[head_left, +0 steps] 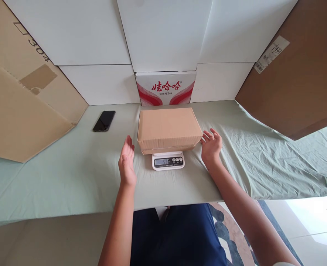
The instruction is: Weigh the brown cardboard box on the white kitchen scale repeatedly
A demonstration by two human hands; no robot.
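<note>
A closed brown cardboard box (169,123) rests on top of a white digital kitchen scale (168,167). The scale's front panel sticks out below the box, with a small lit display and several round buttons; the digits look like 57. My left hand (127,162) is held upright just left of the box, fingers stretched, palm turned toward it and apart from it. On the other side, my right hand (211,146) is open by the box's right front corner, fingers spread and slightly curled. Whether its fingertips touch the cardboard I cannot tell. Neither hand holds anything.
A black smartphone (104,121) lies left of the box on the green cloth (77,166). Behind stands a white and red printed carton (166,88) against white panels (96,85). Large cardboard sheets flank the table at left (27,99) and right (293,81).
</note>
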